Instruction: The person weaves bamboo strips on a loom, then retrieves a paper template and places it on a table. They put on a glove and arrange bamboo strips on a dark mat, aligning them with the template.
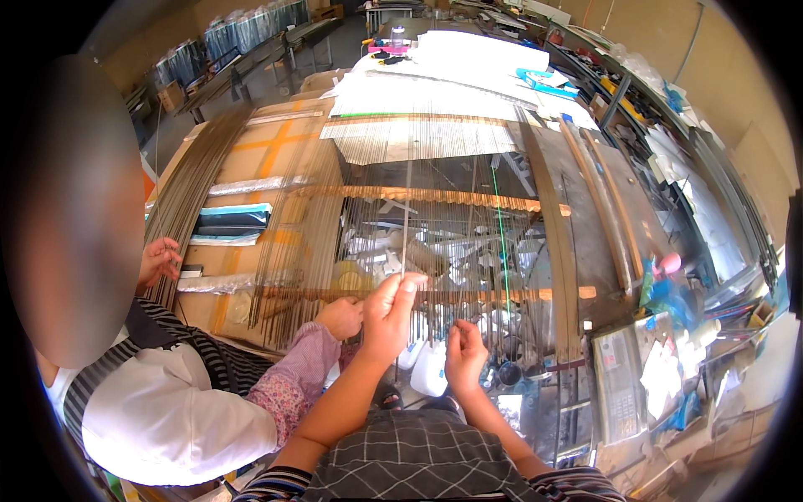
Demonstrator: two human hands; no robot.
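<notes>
Between the thumb and fingers of my left hand (388,316), which is closed, I pinch a thin grey rod (406,222) that runs away from me over a frame. My right hand (466,358) is lower and to the right, its fingers curled together; whatever is in them is too small to make out. Rows of thin dark rods lie across two notched wooden rails (468,201) beneath and beyond my hands. Close to my left hand is a co-worker's hand (341,318) in a flowered sleeve, over the rods. The co-worker's other hand (159,261) is by the left edge.
Bundled rods (205,159) lie at the left, another bundle (548,192) at the right. White sheets (468,50) and a blue tray (548,82) sit at the far end. A white jug (429,368) stands below the frame. Loaded shelves (644,125) line the right.
</notes>
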